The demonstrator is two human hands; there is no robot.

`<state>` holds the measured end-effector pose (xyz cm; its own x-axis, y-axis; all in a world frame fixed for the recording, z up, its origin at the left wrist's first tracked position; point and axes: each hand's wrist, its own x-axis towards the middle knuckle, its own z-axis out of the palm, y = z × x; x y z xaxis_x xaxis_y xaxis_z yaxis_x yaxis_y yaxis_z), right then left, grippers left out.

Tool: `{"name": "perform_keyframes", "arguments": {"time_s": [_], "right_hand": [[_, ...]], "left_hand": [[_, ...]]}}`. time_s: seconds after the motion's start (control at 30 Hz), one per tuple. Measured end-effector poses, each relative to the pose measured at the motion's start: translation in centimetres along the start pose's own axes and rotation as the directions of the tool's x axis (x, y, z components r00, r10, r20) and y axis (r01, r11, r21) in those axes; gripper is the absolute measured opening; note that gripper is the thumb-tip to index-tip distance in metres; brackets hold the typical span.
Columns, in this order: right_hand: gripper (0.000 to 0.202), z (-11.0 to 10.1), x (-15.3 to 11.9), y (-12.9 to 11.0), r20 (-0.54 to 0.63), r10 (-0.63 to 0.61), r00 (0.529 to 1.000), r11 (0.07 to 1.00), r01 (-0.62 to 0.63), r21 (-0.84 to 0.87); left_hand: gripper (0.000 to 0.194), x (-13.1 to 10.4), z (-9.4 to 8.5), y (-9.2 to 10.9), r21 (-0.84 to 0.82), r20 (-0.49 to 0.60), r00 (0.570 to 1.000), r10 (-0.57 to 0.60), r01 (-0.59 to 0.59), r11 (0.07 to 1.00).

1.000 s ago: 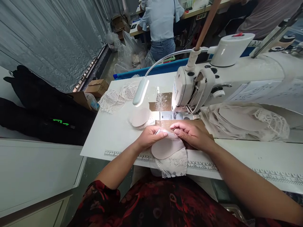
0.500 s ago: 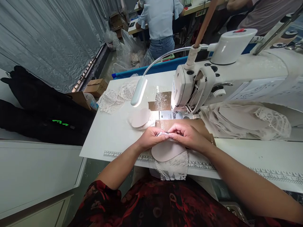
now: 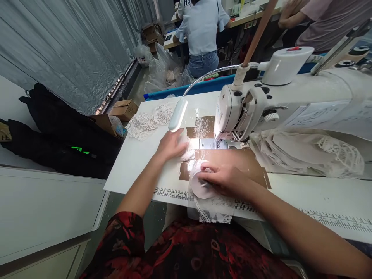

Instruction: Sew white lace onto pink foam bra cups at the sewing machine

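My left hand [image 3: 171, 145] lies over a pale, lace-edged fabric cup [image 3: 187, 154] left of the needle, its thumb and forefinger apart; the hand hides most of that piece. My right hand [image 3: 225, 179], slightly blurred, has its fingers bent on the edge of another pale fabric cup [image 3: 200, 189] near the table's front edge. White lace trim [image 3: 216, 213] hangs from this cup over the edge toward my lap. Behind the hands, the sewing machine [image 3: 228, 112] has its needle area above the lit metal plate [image 3: 207, 143].
Brown tape [image 3: 232, 159] covers part of the white table [image 3: 130, 166]. Lace pieces [image 3: 145, 124] lie at the back left, below a lamp [image 3: 178, 114]. A stack of pale lace-edged cups [image 3: 308, 151] sits under the machine arm. Other people work beyond.
My hands have separated from the front cup's upper edge. The left has moved away and left onto the other cup; the right stays at the front cup. The view has shifted slightly.
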<state>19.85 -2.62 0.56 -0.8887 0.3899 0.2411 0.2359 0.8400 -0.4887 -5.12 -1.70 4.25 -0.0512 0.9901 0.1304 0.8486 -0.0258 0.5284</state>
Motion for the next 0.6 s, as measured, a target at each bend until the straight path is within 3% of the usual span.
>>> {"name": "perform_keyframes", "arguments": {"time_s": [0.1,0.23,0.37,0.47,0.53,0.6], "right_hand": [[0.014,-0.4,-0.2,0.2,0.177,0.053,0.983,0.995,-0.038,-0.088],[0.012,-2.7,-1.1,1.3,0.181,0.288,0.94,0.957,-0.274,-0.1],[0.011,-4.3,-0.2,1.5,0.042,0.451,0.891,0.869,-0.45,0.206],[0.042,-3.7,1.8,1.2,0.036,0.565,0.825,0.731,-0.52,0.441],[0.052,-2.7,3.0,1.0,0.073,0.546,0.834,0.683,-0.494,0.539],[0.037,-1.8,3.8,0.8,0.101,0.51,0.854,0.65,-0.46,0.605]], "left_hand": [[0.05,1.4,0.6,-1.5,-0.111,0.168,0.975,-0.145,0.165,0.98],[0.029,0.2,1.2,-1.7,-0.294,0.321,0.942,-0.094,0.194,0.936],[0.032,-1.1,1.4,-1.0,-0.619,0.376,0.926,-0.02,0.268,0.738],[0.033,-1.2,1.5,-0.8,-0.716,0.395,0.918,0.0,0.308,0.627],[0.032,-1.2,1.5,-0.9,-0.738,0.411,0.911,0.018,0.321,0.594],[0.028,-1.2,1.3,-1.2,-0.739,0.415,0.909,0.045,0.308,0.6]]}}
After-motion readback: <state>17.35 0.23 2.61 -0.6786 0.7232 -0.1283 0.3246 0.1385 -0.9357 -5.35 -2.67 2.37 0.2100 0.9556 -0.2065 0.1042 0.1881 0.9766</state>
